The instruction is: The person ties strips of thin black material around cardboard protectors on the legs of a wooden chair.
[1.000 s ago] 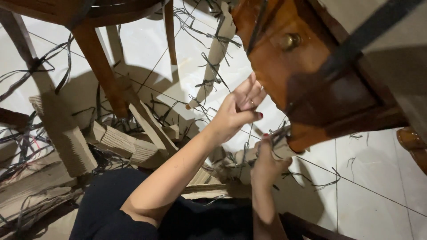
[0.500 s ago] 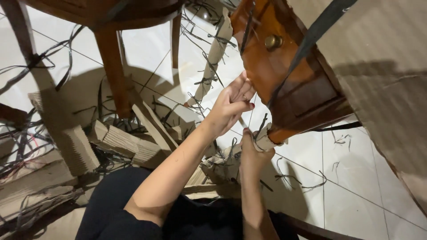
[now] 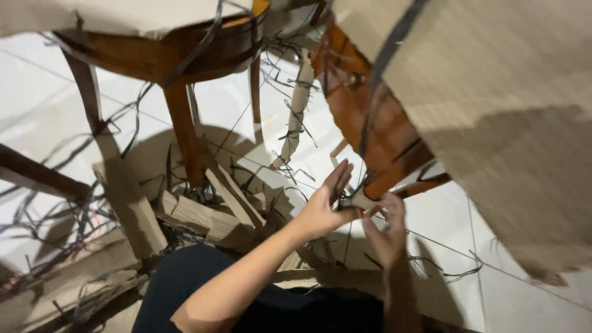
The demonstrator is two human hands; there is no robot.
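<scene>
1. Head view looks down at two bare hands under a tipped brown wooden furniture piece [image 3: 376,135] with a small round brass knob [image 3: 354,79].
2. The left hand [image 3: 324,206] is raised just below the low corner of the wooden piece. Its fingers are straight and close together, and they press on a small pale wrapped bit [image 3: 361,200] at that corner.
3. The right hand [image 3: 387,231] is right beside the left one, also just under the same corner. Its fingers curl in and pinch the pale bit from the other side.
4. The pale bit sits between both hands and touches the low corner of the wooden piece. It is blurry, so what it is made of cannot be told.
5. A black strap [image 3: 388,55] runs across the wooden piece, and a big sheet of cardboard [image 3: 505,123] covers it on the right.
6. To the left of the wooden piece stands a round wooden table [image 3: 172,52] on thin legs.
7. Below the table, left of the hands, lie folded cardboard pieces [image 3: 203,213] and many loose black straps [image 3: 74,228] on the white tile floor [image 3: 444,216].
8. The person's dark trousers [image 3: 185,283] show at the bottom, below the hands.
</scene>
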